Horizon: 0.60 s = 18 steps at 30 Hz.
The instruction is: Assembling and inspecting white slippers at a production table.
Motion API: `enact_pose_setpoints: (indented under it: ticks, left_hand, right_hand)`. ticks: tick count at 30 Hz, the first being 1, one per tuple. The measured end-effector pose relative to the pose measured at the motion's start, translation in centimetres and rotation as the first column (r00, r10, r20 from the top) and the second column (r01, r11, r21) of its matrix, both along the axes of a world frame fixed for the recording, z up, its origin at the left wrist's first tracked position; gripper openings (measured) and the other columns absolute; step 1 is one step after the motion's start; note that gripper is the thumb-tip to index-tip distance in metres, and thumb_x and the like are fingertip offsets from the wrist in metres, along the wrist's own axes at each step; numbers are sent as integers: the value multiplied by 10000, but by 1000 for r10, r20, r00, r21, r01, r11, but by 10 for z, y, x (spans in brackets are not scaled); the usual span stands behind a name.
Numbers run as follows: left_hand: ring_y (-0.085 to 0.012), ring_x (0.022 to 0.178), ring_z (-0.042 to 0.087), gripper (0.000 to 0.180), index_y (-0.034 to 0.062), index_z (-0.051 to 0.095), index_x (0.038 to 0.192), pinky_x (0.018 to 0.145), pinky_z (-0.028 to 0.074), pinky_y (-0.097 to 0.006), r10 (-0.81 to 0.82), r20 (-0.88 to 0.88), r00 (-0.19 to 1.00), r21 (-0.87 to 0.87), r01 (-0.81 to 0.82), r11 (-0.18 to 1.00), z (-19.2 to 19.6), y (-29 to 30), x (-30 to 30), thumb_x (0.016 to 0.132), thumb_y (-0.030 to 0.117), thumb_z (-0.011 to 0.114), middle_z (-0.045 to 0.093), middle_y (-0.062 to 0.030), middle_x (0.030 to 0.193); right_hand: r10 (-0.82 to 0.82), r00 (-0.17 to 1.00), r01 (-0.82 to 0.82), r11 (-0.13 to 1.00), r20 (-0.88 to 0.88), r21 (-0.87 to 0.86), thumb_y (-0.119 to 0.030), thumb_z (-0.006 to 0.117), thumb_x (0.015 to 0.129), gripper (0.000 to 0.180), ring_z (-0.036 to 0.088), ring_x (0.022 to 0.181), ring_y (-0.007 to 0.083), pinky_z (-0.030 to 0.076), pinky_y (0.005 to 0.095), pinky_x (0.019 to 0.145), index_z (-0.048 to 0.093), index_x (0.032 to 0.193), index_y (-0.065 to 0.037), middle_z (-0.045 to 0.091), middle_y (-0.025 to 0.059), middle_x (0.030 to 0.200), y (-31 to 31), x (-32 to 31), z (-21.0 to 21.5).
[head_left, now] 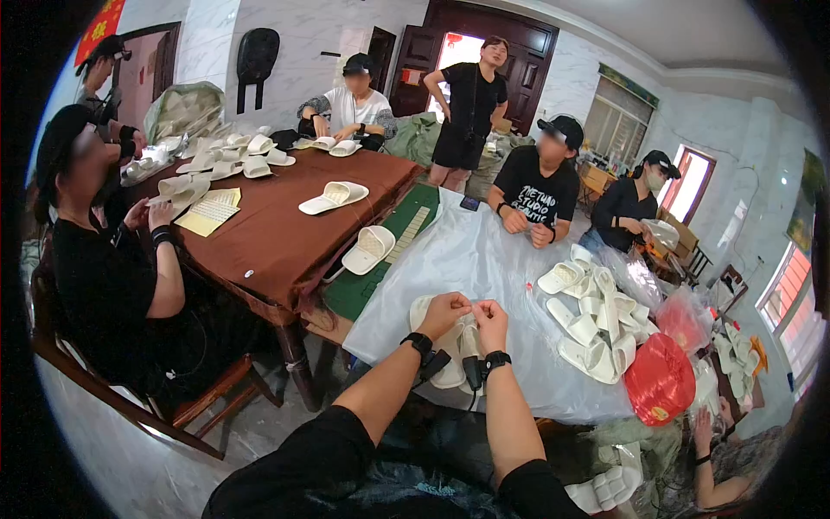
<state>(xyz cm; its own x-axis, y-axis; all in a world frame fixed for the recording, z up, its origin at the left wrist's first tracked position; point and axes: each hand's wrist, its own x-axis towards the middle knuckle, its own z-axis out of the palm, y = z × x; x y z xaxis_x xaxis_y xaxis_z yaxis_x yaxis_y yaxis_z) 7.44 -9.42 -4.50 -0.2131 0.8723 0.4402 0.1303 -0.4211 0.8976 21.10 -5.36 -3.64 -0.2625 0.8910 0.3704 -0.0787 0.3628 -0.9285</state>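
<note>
My left hand (446, 315) and my right hand (492, 323) meet with fingertips pinched together. Whatever they pinch, if anything, is too small to make out. Just beneath them, a pair of cream slippers (448, 372) lies on the plastic-covered table (398, 333), partly hidden by my hands and wrists. Dark bands circle both wrists, and a small dark device (472, 374) hangs by the right one. To the right of my hands lies a heap of cream slippers (596, 316).
A red plastic bag (660, 379) bulges at the table's right edge. On the left stands a brown-covered table (268, 233) with more slippers and a yellow sheet (207, 214). One slipper (369, 251) rests on the green board (359, 290). Several people sit or stand around.
</note>
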Motion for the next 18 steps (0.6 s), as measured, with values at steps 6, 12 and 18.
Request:
enact_pose_setpoints:
  ticks: [6, 12, 18]
  left_hand:
    - [-91, 728, 583, 135, -6, 641, 885, 686, 472, -246, -37, 28, 999, 4, 37, 999, 3, -4, 3, 824, 111, 669, 657, -32, 800]
    - [-95, 762, 595, 143, -10, 645, 921, 716, 482, -244, -50, 26, 998, 26, 50, 998, 1, 0, 1, 833, 102, 661, 659, -33, 816]
    - [-88, 791, 588, 128, -12, 642, 913, 733, 474, -237, -52, 63, 997, 18, 51, 999, -8, 5, -1, 839, 93, 647, 653, -25, 842]
  right_hand:
    - [-9, 999, 7, 999, -40, -40, -76, 629, 847, 59, 451, 590, 60, 372, 220, 549, 612, 824, -24, 545, -30, 676, 3, 3, -6]
    - [25, 994, -34, 996, -103, -85, -93, 624, 859, 73, 440, 585, 57, 363, 212, 542, 605, 819, -35, 530, -34, 676, 1, 1, -2]
    - [26, 995, -37, 992, -94, -117, -102, 620, 868, 86, 438, 586, 56, 357, 213, 531, 600, 827, -30, 528, -27, 684, 4, 0, -6]
